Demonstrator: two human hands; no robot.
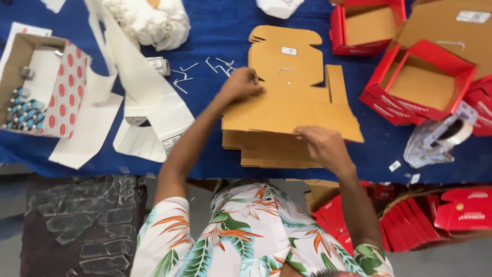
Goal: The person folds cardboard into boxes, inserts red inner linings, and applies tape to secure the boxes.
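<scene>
A stack of flat brown cardboard box blanks [287, 110] lies on the blue table cover [220, 31] in front of me. My left hand [241, 84] has its fingers curled and presses on the left edge of the top blank, near a cut-out notch. My right hand [322, 146] grips the near edge of the same top sheet, with the fingers over the cardboard. The top blank sits slightly askew over the sheets beneath it. A small white sticker [289, 51] is on its far flap.
Folded red boxes [420, 84] with brown insides stand at the right. A tape dispenser [441, 138] lies near them. Left are an open box of small vials [28, 110], white paper sheets [148, 102] and loose metal pins [205, 69]. Flat red boxes [430, 220] fill a basket below.
</scene>
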